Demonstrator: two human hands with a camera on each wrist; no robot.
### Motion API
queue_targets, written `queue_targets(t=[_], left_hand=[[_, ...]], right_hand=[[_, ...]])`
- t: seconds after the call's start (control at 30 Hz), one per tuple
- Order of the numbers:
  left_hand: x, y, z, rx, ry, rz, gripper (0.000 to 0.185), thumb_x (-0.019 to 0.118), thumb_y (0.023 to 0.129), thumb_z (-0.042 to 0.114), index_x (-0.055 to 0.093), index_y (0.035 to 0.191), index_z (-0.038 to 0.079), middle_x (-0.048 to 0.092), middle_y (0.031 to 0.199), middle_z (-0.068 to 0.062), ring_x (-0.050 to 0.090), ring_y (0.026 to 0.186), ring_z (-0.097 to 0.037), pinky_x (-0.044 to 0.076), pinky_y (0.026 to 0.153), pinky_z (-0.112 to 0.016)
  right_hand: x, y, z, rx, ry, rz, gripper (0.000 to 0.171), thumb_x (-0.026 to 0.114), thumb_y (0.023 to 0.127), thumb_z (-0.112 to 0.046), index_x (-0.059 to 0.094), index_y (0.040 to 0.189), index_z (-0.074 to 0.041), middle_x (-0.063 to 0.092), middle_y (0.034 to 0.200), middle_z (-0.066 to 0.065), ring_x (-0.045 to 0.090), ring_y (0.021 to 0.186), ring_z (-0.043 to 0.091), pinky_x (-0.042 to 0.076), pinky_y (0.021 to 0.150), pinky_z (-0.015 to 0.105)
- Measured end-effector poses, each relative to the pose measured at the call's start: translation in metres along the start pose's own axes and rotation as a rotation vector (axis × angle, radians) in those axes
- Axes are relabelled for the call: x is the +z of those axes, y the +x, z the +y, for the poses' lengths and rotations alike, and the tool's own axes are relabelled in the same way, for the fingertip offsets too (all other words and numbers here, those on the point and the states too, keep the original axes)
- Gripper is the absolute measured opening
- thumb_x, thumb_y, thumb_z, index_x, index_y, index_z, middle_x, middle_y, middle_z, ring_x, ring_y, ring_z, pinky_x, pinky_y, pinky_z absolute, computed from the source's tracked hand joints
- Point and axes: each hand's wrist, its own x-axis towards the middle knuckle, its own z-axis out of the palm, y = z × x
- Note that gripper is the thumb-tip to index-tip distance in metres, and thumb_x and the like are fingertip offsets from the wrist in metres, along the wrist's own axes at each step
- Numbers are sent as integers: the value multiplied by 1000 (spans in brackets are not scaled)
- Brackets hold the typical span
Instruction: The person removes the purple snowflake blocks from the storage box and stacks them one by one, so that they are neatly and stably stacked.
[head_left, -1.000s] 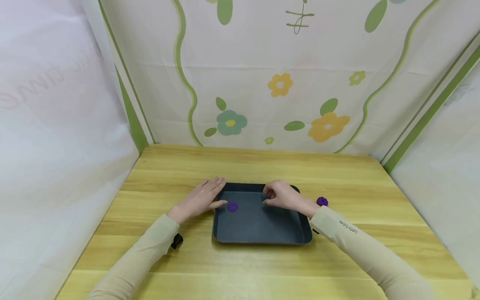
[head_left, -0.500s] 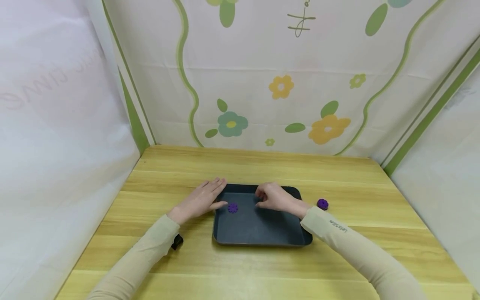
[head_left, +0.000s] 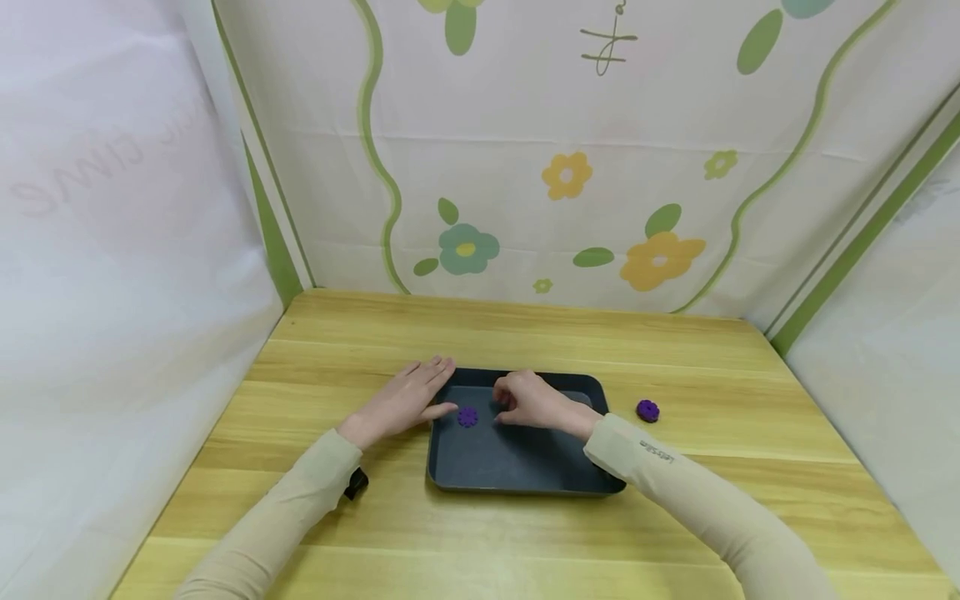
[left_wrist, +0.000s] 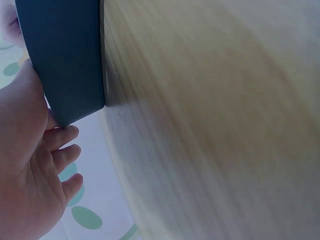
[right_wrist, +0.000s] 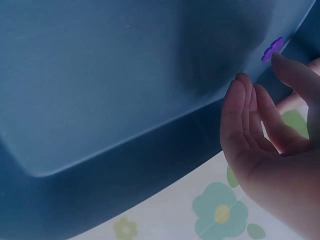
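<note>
From where I sit, the near half of the dark tray [head_left: 517, 467] is bare, its front edge running parallel to the table's [head_left: 525, 542] near edge. My right hand [head_left: 528, 402] reaches in over the tray's right side and hovers above the floor, just short of the purple flower piece [head_left: 467, 416] that lies in the tray's left half, close to the left wall. In the right wrist view the fingers [right_wrist: 240, 115] are loosely extended with the thumb apart, holding nothing, and the flower piece [right_wrist: 273, 49] sits just off the thumb tip.

My left hand [head_left: 401, 398] lies flat at the tray's far left corner, fingers straight along the rim and thumb pointing in toward the piece; the left wrist view shows the palm [left_wrist: 25, 165] against the tray's outer wall [left_wrist: 65, 55].

To pick the piece up cleanly, I judge I should keep the left hand pressing the tray so it does not slide, lower the right thumb and forefinger to opposite edges of the thin piece, and pinch low against the floor, since a flat disc may skid toward the wall.

Further right, on the bare table beyond the tray's right edge, sits a second purple piece [head_left: 647, 410], well apart from both hands.
</note>
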Motion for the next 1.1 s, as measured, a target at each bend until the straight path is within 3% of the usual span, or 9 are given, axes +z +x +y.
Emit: queue_targets(t=[0.6, 1.1], left_hand=[[-2, 1, 0, 14, 12, 25, 72, 51, 100, 49, 36, 153, 2, 40, 157, -16, 38, 147, -32, 34, 119, -53], [0, 1, 0, 2, 12, 17, 73, 52, 100, 49, 35, 154, 3, 40, 157, -16, 37, 147, -31, 34, 120, -53]], right_hand=[[7, 19, -13, 2, 60, -103, 27, 80, 83, -13, 69, 105, -2, 71, 101, 12, 69, 86, 21, 58, 74, 25], [17, 31, -14, -22, 42, -100, 28, 80, 83, -14, 69, 107, -5, 68, 100, 10, 64, 87, 18, 55, 75, 24]])
